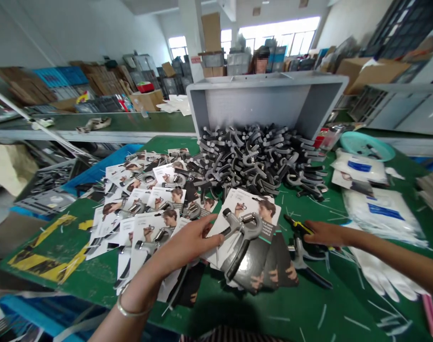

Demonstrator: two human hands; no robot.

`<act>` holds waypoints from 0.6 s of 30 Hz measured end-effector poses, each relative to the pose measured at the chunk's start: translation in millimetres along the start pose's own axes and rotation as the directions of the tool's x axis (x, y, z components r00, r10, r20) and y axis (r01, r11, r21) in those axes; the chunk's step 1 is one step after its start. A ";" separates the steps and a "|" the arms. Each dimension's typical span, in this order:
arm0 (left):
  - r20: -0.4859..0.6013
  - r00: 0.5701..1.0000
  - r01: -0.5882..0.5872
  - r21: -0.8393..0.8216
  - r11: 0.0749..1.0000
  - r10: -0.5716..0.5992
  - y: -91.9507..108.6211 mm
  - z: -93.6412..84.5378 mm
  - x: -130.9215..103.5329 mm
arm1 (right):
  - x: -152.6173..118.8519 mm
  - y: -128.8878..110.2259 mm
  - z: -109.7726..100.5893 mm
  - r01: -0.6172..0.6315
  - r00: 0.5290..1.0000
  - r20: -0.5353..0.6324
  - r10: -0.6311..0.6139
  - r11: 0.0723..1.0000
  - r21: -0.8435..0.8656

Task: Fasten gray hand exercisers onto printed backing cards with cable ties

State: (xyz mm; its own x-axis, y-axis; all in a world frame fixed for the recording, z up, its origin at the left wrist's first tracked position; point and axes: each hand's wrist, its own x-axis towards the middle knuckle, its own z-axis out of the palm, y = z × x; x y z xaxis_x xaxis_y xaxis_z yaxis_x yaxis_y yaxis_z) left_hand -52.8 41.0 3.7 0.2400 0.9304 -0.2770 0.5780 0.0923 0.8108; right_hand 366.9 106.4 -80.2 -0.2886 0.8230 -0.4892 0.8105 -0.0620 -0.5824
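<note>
My left hand (187, 240), a metal bangle on its wrist, pinches the left edge of a printed backing card (225, 216). A grey and black spring hand grip (243, 232) lies on this card, on top of more cards with dark lower halves. To the right, my right hand (321, 233) is closed around yellow-and-black cutting pliers (297, 225), their jaws pointing left. Just below that hand lies a loose hand grip (309, 261). Left of my left hand, several carded hand grips (154, 232) overlap in a pile.
A grey crate (266, 102) lies on its side, spilling a heap of hand grips (252, 156). On the right are plastic-wrapped packs (383, 213), a turquoise basin (368, 142) and white gloves (376, 273). Tie scraps litter the green table (259, 316). A person (261, 59) is behind the crate.
</note>
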 end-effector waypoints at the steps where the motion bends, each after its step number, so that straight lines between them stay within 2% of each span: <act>1: -0.014 1.000 0.004 -0.019 1.000 -0.005 -1.1 -2.8 1.6 | -4.6 -1.1 0.0 -0.014 1.000 -0.013 0.015 0.999 0.035; 4: 0.003 0.998 0.062 -0.297 0.953 -0.064 -9.1 -2.7 5.5 | -22.0 -4.0 -1.2 -0.037 0.997 -0.056 0.049 0.981 0.191; 6: 0.072 0.994 0.112 -0.499 0.859 -0.087 -14.7 3.9 6.7 | -35.6 -8.1 3.2 -0.017 0.997 -0.059 0.052 0.877 0.480; 7: 0.089 0.992 0.123 -0.559 0.820 -0.088 -16.7 8.1 7.3 | -42.5 -12.0 8.9 -0.001 0.999 -0.036 0.032 0.761 0.648; 9: 0.085 0.993 0.116 -0.596 0.794 -0.081 -18.3 15.6 8.9 | -55.8 -24.8 28.6 0.008 0.996 0.031 -0.079 0.451 0.892; 11: 0.076 0.996 0.081 -0.551 0.830 -0.046 -16.5 17.8 11.2 | -67.0 -43.4 54.7 -0.021 0.964 0.083 -0.252 0.240 0.971; 12: 0.074 0.997 0.053 -0.494 0.868 -0.019 -14.5 15.9 12.3 | -71.7 -53.4 67.0 -0.036 0.938 0.097 -0.332 0.185 0.982; 14: 0.047 0.998 -0.026 -0.306 0.952 0.042 -8.6 6.4 13.2 | -80.3 -71.4 82.8 -0.070 0.881 0.129 -0.455 0.145 0.987; 15: 0.022 0.997 -0.063 -0.184 0.981 0.068 -4.9 -0.4 12.5 | -84.5 -78.4 84.7 -0.091 0.855 0.158 -0.495 0.157 0.983; 16: -0.002 0.996 -0.084 -0.055 0.995 0.084 -0.9 -7.8 11.1 | -88.7 -83.8 82.3 -0.099 0.837 0.189 -0.514 0.197 0.975; 17: -0.019 0.996 -0.090 0.069 0.994 0.091 3.3 -15.2 8.8 | -92.8 -87.9 76.2 -0.086 0.832 0.223 -0.508 0.278 0.957; 18: -0.029 0.995 -0.088 0.179 0.980 0.095 7.6 -21.9 5.7 | -96.4 -91.2 67.5 -0.050 0.848 0.254 -0.465 0.407 0.912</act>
State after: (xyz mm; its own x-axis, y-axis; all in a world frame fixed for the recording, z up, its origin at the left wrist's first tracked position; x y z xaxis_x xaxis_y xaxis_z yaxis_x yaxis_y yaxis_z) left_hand -64.2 54.8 19.6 0.2709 0.9449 -0.1839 0.6848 -0.0549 0.7267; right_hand 286.4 -5.4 -23.8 -0.7511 0.5835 -0.3088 -0.1208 -0.5813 -0.8046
